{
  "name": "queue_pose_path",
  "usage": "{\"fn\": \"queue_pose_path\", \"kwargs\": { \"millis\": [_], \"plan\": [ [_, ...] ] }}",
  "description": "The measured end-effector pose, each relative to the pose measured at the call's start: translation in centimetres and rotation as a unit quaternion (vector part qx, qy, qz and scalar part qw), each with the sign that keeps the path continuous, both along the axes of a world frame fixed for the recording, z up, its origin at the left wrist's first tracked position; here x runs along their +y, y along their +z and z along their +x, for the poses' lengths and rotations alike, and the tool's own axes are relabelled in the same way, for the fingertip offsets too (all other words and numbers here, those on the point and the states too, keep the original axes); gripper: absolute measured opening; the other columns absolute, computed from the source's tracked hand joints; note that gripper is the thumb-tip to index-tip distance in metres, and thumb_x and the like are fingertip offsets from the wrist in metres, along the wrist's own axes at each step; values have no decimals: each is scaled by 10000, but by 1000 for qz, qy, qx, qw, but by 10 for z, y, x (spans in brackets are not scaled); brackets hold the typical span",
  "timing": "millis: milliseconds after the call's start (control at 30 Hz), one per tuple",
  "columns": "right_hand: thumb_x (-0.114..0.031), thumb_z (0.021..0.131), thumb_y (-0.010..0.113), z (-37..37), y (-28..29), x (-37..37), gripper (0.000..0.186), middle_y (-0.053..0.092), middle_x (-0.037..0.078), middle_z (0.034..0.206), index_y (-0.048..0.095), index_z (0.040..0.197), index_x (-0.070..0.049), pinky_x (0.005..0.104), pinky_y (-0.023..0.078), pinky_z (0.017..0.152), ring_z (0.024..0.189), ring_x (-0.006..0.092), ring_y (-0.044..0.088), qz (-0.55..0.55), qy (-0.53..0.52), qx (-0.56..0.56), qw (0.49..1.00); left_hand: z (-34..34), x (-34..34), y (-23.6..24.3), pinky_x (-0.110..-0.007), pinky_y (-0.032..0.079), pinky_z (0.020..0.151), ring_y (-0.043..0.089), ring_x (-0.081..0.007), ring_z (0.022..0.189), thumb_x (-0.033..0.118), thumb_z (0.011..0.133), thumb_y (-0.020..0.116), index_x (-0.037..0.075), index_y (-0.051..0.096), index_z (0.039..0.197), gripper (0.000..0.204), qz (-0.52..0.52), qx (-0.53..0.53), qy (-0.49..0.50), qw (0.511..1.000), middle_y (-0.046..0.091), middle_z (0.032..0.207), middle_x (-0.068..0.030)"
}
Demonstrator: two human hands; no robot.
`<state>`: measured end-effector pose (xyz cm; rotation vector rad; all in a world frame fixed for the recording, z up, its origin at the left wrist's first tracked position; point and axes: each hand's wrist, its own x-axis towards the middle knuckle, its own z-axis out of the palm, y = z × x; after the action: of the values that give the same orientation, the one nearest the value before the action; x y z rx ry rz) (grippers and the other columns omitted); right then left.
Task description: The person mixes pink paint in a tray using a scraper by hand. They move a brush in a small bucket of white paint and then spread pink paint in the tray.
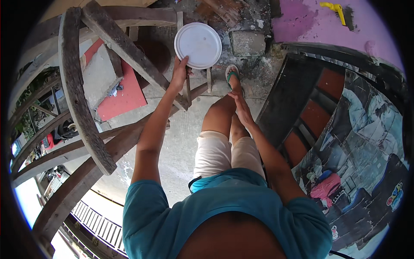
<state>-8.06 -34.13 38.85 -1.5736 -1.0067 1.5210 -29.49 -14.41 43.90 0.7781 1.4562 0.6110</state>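
At the top middle, my left hand [180, 71] grips the near edge of a round white plastic lid or tray [198, 45], beside upright wooden slats [208, 82]. My right hand [241, 107] rests against my raised leg [216, 116] near the knee, its fingers stretched out and holding nothing. Just beyond it, my foot [233, 77] in a green-strapped sandal is on the concrete.
Weathered timber beams [86, 108] crowd the left, with a concrete slab [97, 75] on a red board [123, 101]. At right are a dark panel [280, 95], a torn printed sheet [353, 129] and a yellow tool [334, 9] on a pink surface. A railing [97, 224] shows lower left.
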Motion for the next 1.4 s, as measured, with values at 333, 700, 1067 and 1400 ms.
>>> {"fn": "queue_pose_path", "kwargs": {
  "millis": [333,700,1067,1400],
  "plan": [
    [-238,952,402,89,-42,29,288,566,111,1164,614,1078,-90,390,350,991,1136,287,497,42,150,-499,853,-5,-8,1,-278,469,587,483,-94,622,281,914,504,91,467,997,211,15,-47,40,998,497,760,-8],
    [-244,743,616,160,-133,-29,321,674,102,905,625,1033,-106,433,464,849,861,265,645,-63,417,-574,701,-1,-1,-1,-280,488,544,479,-92,581,260,922,460,53,440,1103,276,1,-50,17,999,490,752,-22],
    [-565,717,638,103,-50,-145,951,459,299,1256,287,1391,6,437,405,985,1239,373,419,-376,206,-271,862,1,-5,-2,-279,499,550,489,-95,585,247,925,462,77,437,1112,255,-15,-56,18,998,498,760,-15],
    [-607,660,666,12,-87,-55,890,486,221,1274,444,1267,4,435,451,930,1217,300,467,-353,351,-459,736,1,-10,9,-297,485,580,492,-106,610,251,910,504,79,473,1007,199,-18,-71,28,997,505,763,-22]
  ]
}}
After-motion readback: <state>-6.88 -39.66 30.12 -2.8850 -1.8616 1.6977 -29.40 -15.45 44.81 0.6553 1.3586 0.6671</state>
